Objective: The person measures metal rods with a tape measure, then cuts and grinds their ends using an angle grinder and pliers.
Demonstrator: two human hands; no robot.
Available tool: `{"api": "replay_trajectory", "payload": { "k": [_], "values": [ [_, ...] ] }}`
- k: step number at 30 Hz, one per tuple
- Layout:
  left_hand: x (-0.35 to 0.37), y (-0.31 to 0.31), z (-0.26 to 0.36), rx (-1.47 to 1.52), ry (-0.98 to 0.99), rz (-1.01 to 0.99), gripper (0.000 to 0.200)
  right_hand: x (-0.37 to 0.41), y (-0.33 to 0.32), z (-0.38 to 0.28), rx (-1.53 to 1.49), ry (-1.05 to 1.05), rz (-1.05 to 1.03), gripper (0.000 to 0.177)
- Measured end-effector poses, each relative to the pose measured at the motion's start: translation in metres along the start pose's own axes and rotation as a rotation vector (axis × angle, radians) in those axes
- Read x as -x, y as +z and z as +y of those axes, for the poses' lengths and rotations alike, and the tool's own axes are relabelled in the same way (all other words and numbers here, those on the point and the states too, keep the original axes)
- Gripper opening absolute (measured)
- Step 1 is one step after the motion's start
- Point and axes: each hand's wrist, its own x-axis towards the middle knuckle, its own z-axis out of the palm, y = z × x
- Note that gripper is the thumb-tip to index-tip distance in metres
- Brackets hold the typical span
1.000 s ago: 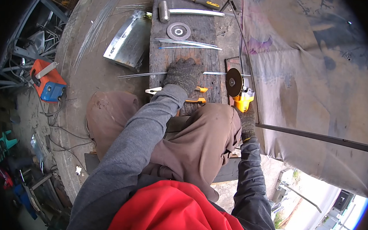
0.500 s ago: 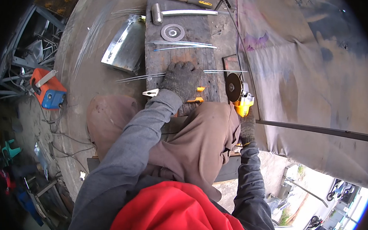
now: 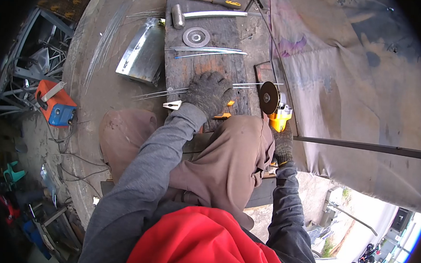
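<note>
My left hand (image 3: 208, 93), in a dark knitted glove, is closed over thin metal rods (image 3: 167, 94) and presses them to the wooden plank (image 3: 209, 66). The rod ends stick out on both sides of it. Pliers with orange handles (image 3: 222, 116) and pale jaws (image 3: 172, 105) lie partly hidden beneath that hand and wrist. Beside my right knee, my gloved right hand (image 3: 283, 144) grips a yellow angle grinder (image 3: 279, 120). The grinder's dark cutting disc (image 3: 269, 98) stands close to the right-hand ends of the rods.
Farther up the plank lie loose rods (image 3: 208, 50), a grinding disc (image 3: 196, 36), a hammer (image 3: 178, 16) and a yellow-handled tool (image 3: 232, 4). A bent sheet-metal piece (image 3: 142, 50) is left of it. An orange and blue machine (image 3: 58, 105) with cables stands far left; a large sheet (image 3: 337, 105) hangs right.
The grinder and its disc have shifted very slightly up and to the right. My left hand keeps its hold, and the rod ends right of it sit a little differently.
</note>
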Motion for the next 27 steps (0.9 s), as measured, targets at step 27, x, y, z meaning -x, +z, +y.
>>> {"api": "replay_trajectory", "payload": {
  "k": [27],
  "values": [
    [-0.045, 0.0, 0.023, 0.046, -0.184, -0.166, 0.035, -0.011, 0.003, -0.018, -0.066, 0.05, -0.03, 0.053]
  ]
}}
